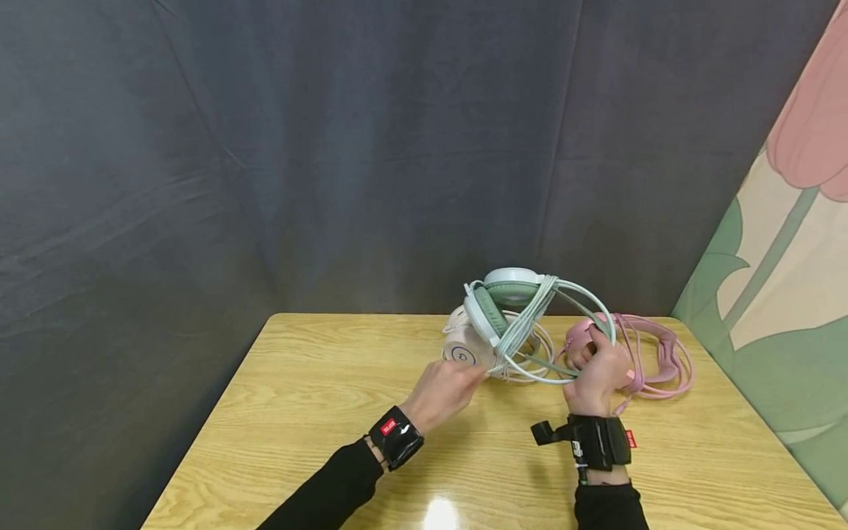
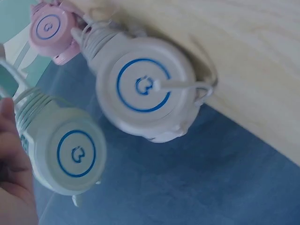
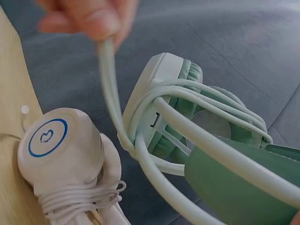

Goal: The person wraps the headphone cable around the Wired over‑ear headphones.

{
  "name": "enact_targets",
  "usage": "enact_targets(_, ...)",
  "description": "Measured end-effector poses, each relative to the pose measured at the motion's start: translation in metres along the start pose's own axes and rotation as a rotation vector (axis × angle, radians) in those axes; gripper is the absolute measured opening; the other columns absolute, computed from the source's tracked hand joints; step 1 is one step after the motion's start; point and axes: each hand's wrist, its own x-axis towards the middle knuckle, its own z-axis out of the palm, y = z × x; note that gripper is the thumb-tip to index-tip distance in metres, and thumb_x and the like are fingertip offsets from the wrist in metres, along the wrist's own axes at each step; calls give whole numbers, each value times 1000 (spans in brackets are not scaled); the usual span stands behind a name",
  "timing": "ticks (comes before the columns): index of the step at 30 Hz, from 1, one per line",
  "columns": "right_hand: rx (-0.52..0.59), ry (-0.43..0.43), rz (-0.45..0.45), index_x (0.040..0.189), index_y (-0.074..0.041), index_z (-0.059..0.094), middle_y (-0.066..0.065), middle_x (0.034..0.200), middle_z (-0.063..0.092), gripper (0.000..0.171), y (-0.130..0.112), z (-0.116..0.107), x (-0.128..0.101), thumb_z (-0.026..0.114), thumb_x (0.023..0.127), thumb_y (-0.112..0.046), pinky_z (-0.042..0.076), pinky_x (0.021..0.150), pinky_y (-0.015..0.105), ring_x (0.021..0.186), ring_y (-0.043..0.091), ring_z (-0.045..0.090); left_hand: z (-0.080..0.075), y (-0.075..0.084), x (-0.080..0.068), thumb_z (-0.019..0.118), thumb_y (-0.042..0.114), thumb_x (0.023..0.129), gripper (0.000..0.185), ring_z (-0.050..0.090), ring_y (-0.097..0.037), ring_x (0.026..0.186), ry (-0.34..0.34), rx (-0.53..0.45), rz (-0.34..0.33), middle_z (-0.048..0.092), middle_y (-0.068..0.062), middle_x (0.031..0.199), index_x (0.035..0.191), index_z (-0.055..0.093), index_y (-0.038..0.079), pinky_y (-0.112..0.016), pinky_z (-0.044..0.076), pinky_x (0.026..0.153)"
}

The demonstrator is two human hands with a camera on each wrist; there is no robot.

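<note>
Green and white headphones are held above the table, with a pale cable wound round them beside the ear cups. My right hand grips their headband. A length of that cable is pinched by my left hand, which draws it away from the wound part, as the right wrist view shows. White headphones with a bundled cord lie on the table behind the raised pair. Behind my right hand rest pink headphones, their pink cord looped around them.
The wooden table ends at a dark grey curtain along the back. A panel printed with pink tulips borders the right side. Both wrists wear black straps.
</note>
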Motion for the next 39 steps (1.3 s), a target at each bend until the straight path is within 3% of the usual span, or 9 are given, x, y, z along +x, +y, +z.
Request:
enact_targets(4,-59,8,-99,61,-9,46,-6,44,20,38,3,5,-6,45,96,5,-1,44,28,40,11,5,-7,2,10,75,11,85,8,63,-2,66,161,-137,32,71,6,77,92,73,14,-14,49,59)
enact_targets(7,-98,-20,-140,67,-5,54,-6,43,28,32,5,10,-11,46,96,5,1,42,28,36,8,10,-12,3,17,77,7,82,9,64,-3,69,260,-306,-20,72,3,80,90,72,9,-11,48,64)
enact_targets(14,-182,-69,-161,75,-5,53,-7,46,33,23,17,20,-28,48,94,6,4,42,29,32,1,23,-10,10,21,76,8,84,8,65,-5,62,444,-682,-326,72,-7,74,87,71,3,-15,52,56)
enact_targets(19,-255,-106,-177,79,-7,58,-9,46,33,20,27,24,-37,51,92,7,11,39,26,33,1,27,-8,12,14,77,13,85,12,65,-11,55,483,-890,-532,70,-12,69,90,72,3,-31,56,50)
enact_targets(22,-276,-154,-190,77,-8,59,-9,47,34,21,34,29,-44,53,91,8,12,38,26,34,1,28,-9,10,11,77,17,85,13,62,-8,50,497,-829,-575,69,-9,66,91,72,6,-28,53,48)
enact_targets(28,-337,-236,-258,74,-9,57,-8,47,36,23,52,35,-59,57,89,9,17,35,26,35,2,31,-8,4,0,75,17,87,14,59,-3,57,526,-452,-517,67,1,68,97,73,7,-13,45,51)
enact_targets(33,-438,-241,-324,84,-5,63,-5,49,43,17,65,37,-70,59,85,12,29,37,21,37,7,37,-3,-1,-16,75,21,86,21,56,-5,60,569,-197,-483,62,2,71,103,72,7,-15,43,54)
enact_targets(36,-553,-249,-394,89,5,63,-10,60,54,12,71,35,-78,62,81,14,40,48,17,48,4,49,-1,-2,-25,78,22,83,29,56,-5,57,594,-213,-536,63,2,69,105,65,7,-16,43,52)
enact_targets(39,-685,-264,-482,90,13,62,-16,74,60,15,73,35,-85,67,77,13,45,63,14,66,0,56,-2,-4,-30,79,22,82,32,61,-7,54,569,-393,-654,67,3,67,103,59,9,-16,44,49)
